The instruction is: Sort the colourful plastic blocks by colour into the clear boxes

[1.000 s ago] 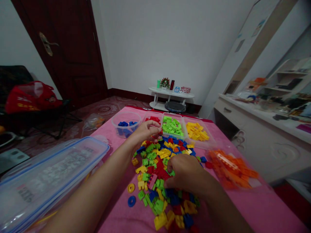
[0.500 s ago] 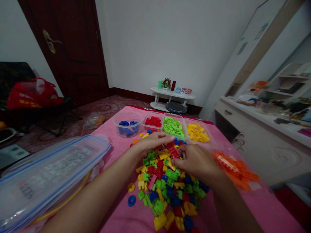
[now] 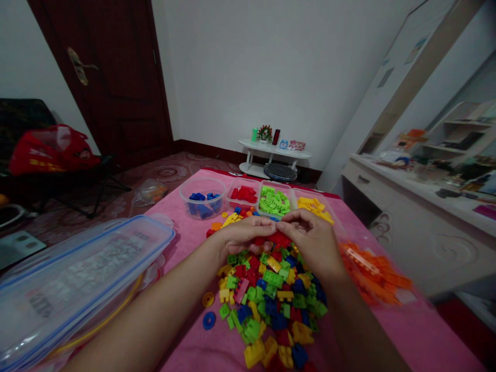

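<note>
Both hands meet above the far part of a mixed pile of toy building bricks (image 3: 273, 294). My left hand (image 3: 248, 231) is closed around red bricks (image 3: 279, 239), which show between the two hands. Pinching at the same red bricks from the right is my right hand (image 3: 312, 240), its thumb and fingers bent. How many red bricks are held, and whether they are joined, I cannot make out. Beyond the hands stand clear tubs of sorted bricks: a round tub with blue (image 3: 203, 206), then red (image 3: 244, 195), green (image 3: 275, 201) and yellow (image 3: 314, 206).
Orange bricks (image 3: 377, 274) lie to the right on the pink cloth (image 3: 186, 341). On the left is a large clear lid with a blue rim (image 3: 87, 274). A blue ring (image 3: 209, 321) and a yellow ring (image 3: 208, 299) sit beside the pile. A white dresser (image 3: 418, 222) stands at the right.
My right hand has risen from the pile and come against my left hand. Red bricks that lay among the others are now held up between the hands.
</note>
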### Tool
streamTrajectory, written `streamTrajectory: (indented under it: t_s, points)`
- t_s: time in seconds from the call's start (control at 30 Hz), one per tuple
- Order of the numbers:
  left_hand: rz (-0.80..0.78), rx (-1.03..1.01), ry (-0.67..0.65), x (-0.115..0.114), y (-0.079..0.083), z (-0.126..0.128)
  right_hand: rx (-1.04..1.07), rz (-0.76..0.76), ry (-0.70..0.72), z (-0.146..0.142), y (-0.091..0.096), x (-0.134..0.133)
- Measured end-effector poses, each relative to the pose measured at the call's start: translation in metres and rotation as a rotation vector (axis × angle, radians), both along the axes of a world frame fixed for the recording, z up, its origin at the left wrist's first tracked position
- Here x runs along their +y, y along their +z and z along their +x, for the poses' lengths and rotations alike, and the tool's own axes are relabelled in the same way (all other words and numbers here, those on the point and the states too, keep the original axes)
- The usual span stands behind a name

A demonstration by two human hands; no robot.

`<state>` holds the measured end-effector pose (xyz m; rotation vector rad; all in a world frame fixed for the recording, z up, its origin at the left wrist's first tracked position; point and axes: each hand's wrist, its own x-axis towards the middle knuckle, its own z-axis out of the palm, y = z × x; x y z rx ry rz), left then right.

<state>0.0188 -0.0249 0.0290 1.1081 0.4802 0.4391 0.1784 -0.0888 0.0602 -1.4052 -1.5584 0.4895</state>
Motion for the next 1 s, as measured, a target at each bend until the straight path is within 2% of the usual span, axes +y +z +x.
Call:
streamTrajectory:
  t_s: [0.1, 0.2, 0.3, 0.4, 0.5, 0.57, 0.63, 0.73, 0.8, 0.87, 1.0]
  points:
    - [-0.085, -0.054, 0.041, 0.0, -0.002, 0.002, -0.067, 0.059, 0.033, -0.001, -0.001, 0.0]
    - [-0.112, -0.064, 0.017, 0.0, -0.008, 0.006, -0.169, 0.118, 0.096, -0.001, -0.002, 0.001]
    - [-0.145, -0.064, 0.077, 0.004, -0.013, 0.009, -0.177, 0.157, 0.054, 0.002, -0.003, 0.002]
    - [-0.085, -0.048, 0.263, 0.02, -0.006, 0.008, -0.094, 0.164, -0.056, 0.009, 0.0, 0.003]
    - [0.154, 0.054, 0.54, 0.055, 0.01, 0.004, -0.007, 0.129, -0.113, 0.018, 0.004, 0.002]
    - [0.382, 0.256, 0.759, 0.084, 0.02, 0.001, 0.023, 0.114, -0.126, 0.023, 0.007, 0.002]
    - [0.444, 0.328, 0.834, 0.111, 0.027, -0.003, 0.012, 0.116, -0.128, 0.025, 0.007, 0.002]
    - [0.54, 0.409, 0.838, 0.133, 0.027, -0.005, -0.03, 0.119, -0.127, 0.028, 0.005, 0.005]
    - [0.622, 0.446, 0.819, 0.135, 0.022, -0.005, -0.061, 0.119, -0.129, 0.03, 0.002, 0.007]
    - [0.728, 0.484, 0.763, 0.126, 0.017, -0.002, -0.118, 0.102, -0.133, 0.033, -0.001, 0.01]
    - [1.057, 0.741, 0.496, 0.086, 0.012, -0.001, -0.255, -0.053, -0.047, 0.035, -0.008, 0.012]
